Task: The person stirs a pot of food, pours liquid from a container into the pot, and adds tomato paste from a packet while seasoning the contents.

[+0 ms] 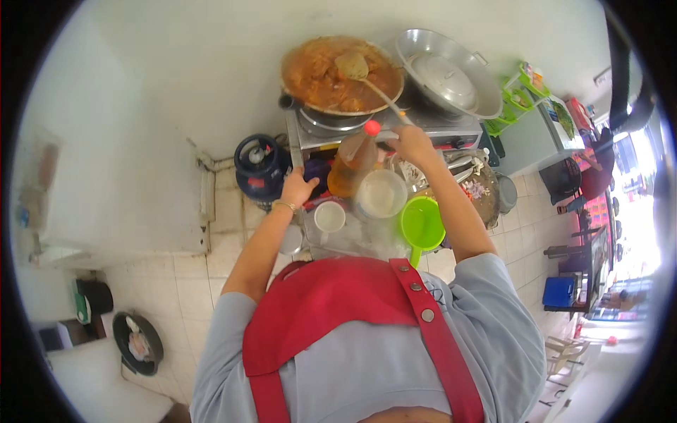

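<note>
My right hand grips the handle of a long metal spatula. Its broad, sauce-coated head lies in a wide pan of reddish-brown stew on the left burner of a gas stove. My left hand is at the left edge of the table, thumb apart from the fingers, with nothing seen in it. Just right of it stands a plastic bottle of yellow-orange liquid with a red cap. Nearer me are a white tub, a white cup and a lime-green dipper.
A dark blue gas cylinder stands on the floor to the left. On the right burner, a large metal wok holds a lid. Chopped pieces lie on a round wooden board. Farther right, a person is near a white chest.
</note>
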### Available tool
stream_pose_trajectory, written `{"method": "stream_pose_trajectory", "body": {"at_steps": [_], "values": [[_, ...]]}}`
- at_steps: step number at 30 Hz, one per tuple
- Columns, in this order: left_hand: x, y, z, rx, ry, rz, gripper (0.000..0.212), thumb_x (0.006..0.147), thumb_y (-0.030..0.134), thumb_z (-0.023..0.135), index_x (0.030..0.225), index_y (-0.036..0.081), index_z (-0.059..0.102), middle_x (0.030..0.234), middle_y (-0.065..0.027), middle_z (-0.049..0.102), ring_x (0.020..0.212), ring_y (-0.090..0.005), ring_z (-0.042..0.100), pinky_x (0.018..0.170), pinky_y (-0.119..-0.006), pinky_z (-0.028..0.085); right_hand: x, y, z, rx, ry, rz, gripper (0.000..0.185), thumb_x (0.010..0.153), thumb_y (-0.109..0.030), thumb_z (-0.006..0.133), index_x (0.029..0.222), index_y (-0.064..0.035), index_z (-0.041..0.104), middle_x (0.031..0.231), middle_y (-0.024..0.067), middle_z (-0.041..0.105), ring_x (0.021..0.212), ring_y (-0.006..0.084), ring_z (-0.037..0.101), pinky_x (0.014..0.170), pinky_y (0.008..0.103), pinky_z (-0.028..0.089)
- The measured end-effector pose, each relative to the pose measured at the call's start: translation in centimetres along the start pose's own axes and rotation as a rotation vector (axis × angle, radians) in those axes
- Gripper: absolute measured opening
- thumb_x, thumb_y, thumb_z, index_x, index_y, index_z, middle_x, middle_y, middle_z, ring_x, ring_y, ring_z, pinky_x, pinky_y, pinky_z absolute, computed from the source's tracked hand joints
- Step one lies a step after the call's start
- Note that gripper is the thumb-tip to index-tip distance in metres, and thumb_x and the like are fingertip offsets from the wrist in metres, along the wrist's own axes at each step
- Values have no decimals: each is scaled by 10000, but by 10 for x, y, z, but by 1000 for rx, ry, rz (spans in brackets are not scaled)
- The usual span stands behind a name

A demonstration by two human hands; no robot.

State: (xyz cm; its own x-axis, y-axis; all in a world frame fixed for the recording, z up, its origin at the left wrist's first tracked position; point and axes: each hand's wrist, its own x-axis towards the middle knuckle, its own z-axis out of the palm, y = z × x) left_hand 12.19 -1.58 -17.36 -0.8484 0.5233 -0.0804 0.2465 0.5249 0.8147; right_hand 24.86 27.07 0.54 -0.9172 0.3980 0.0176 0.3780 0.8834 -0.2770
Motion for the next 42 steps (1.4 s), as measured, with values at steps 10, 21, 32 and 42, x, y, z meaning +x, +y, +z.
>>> {"method": "stream_pose_trajectory", "body": {"at_steps": [10,21,32,42], "values": [[-14,7,-9,162,-399,411,570,690,125,750,1236,34,617,1163,-176,609,1124,-389,563,985,-458,458,47,52,-3,-104,-56,141,479,791,-262,761,1176,-8,633,1116,263,656,1085,415,623,907,468,518],[-18,16,-26,-165,-196,196,127,896,125,643,966,27,682,818,-125,698,863,-239,661,765,-352,503,62,14,-102,-532,155,28,180,819,-135,661,971,-54,712,966,165,708,943,341,702,752,462,576],[-5,73,-81,-1473,66,-133,260,1015,189,518,1254,88,526,1173,-59,636,1002,-177,631,859,-357,529,126,9,-62,-586,58,84,197,855,-115,615,981,-45,749,1046,158,722,971,323,713,745,439,589],[55,110,-85,-1329,28,340,245,1004,80,511,1246,72,475,1136,-39,580,972,-174,586,852,-386,522,100,-36,-132,-624,3,-136,183,837,-72,588,921,-22,744,908,204,716,860,350,715,742,446,578]]}}
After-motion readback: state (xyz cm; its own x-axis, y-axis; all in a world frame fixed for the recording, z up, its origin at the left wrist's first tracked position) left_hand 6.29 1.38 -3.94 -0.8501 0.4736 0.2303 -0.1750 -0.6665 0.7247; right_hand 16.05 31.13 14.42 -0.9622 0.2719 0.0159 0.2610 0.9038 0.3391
